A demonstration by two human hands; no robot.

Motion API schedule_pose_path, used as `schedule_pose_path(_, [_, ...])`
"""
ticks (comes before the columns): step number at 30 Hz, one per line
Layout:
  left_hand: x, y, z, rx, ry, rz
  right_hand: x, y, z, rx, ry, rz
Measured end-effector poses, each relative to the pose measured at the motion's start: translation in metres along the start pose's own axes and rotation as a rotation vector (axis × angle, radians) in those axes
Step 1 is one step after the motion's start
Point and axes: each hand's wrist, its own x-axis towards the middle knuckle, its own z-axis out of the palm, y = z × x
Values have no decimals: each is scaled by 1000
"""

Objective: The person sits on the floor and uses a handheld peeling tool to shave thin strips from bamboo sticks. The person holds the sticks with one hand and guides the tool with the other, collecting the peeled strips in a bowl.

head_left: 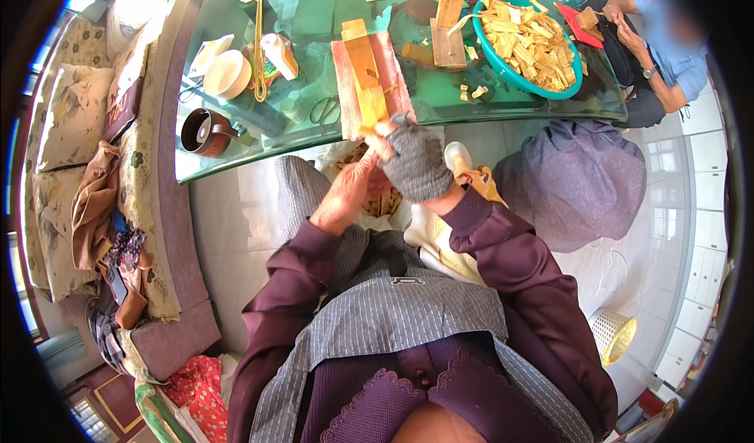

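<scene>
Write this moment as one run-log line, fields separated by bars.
left hand: bare, touching pale yellow wooden strip | right hand: grey knitted glove, gripping strip | round teal basin: cut pieces

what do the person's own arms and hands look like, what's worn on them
Both forearms are in dark purple long sleeves. The left hand is bare. The right hand wears a grey knitted glove, apparently fingerless. A grey striped apron lies over the lap between the arms.

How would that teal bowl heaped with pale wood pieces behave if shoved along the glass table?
The teal bowl would probably slide easily, since the glass table looks smooth. Its heaped wood pieces look loose, so some would likely spill. Probably fairly heavy while full.
</scene>
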Motion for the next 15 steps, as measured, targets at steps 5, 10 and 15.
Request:
schedule_pose_path(5, [20,-22,-37,-668,-445,46,-32,-24,22,331,-28,113])
schedule_pose_path(10, [1,-10,1,-382,80,48,-27,-27,15,436,-33,107])
schedule_pose_path(15, [-15,-10,-8,262,-137,93,-11,-20,4,107,125,-68])
